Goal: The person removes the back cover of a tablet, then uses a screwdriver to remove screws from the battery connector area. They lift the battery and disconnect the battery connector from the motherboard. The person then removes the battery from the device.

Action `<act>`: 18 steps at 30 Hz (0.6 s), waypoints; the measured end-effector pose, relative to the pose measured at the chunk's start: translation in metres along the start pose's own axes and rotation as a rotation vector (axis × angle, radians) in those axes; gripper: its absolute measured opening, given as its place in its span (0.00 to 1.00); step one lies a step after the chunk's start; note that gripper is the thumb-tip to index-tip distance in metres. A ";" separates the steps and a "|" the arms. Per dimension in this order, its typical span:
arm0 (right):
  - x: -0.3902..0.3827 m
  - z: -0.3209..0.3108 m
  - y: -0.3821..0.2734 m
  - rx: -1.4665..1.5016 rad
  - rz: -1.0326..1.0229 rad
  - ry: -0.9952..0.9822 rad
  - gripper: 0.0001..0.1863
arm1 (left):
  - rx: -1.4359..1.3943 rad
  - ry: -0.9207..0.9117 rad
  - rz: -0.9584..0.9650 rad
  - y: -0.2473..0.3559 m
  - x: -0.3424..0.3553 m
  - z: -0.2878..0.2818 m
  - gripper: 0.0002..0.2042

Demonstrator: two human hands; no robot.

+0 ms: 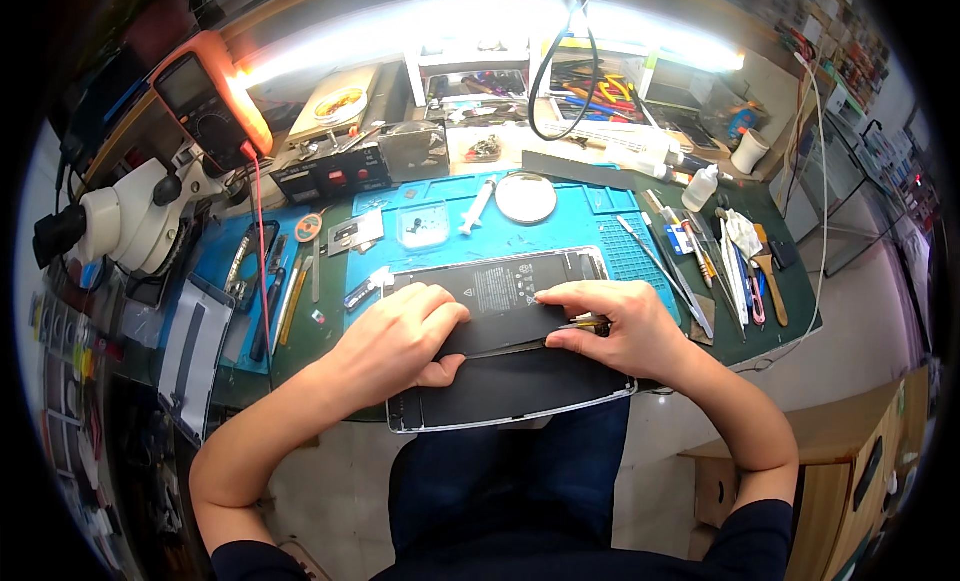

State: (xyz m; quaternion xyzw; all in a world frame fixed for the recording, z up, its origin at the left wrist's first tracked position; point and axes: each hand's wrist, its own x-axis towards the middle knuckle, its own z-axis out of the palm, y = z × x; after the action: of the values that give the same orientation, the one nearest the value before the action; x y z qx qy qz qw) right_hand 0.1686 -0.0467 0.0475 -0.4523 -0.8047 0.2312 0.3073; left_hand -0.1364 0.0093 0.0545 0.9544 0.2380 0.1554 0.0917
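A black flat tablet battery (495, 293) with white printing lies tilted over an open tablet housing (510, 389). The housing has a thin silver rim and a dark inside. Its near edge hangs over the front of the bench. My left hand (405, 331) grips the battery's left end, thumb at the near edge and fingers curled on top. At the right end, my right hand (618, 326) pinches the battery between thumb and fingers. A small yellow and metallic piece shows beside the right thumb, too covered to name. The battery's near edge stands up from the housing.
A blue work mat (440, 261) lies beyond the housing, bearing a syringe (478, 205), a round white dish (526, 198) and a small clear tray (424, 224). Tweezers (690, 296) and brushes lie right. A microscope (130, 221) and an orange multimeter (212, 101) stand left.
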 end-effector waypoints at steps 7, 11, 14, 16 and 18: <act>0.003 0.000 0.000 -0.035 -0.093 0.035 0.17 | -0.288 -0.007 -0.126 -0.020 0.000 -0.022 0.13; 0.004 0.000 -0.006 0.006 -0.049 0.025 0.18 | -0.468 -0.041 -0.224 -0.027 -0.007 -0.024 0.11; 0.004 0.001 -0.006 -0.022 -0.063 0.028 0.18 | -0.510 -0.033 -0.237 -0.030 -0.011 -0.022 0.12; 0.004 0.001 -0.005 -0.009 -0.041 0.009 0.19 | -0.477 -0.036 -0.210 -0.032 -0.012 -0.022 0.13; 0.003 0.000 -0.007 -0.022 -0.047 -0.001 0.19 | -0.387 -0.060 -0.167 -0.031 -0.011 -0.024 0.13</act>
State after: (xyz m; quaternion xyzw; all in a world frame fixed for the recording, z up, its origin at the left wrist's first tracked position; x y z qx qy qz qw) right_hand 0.1629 -0.0475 0.0527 -0.4364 -0.8178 0.2153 0.3072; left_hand -0.1671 0.0333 0.0669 0.9000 0.2793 0.1616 0.2930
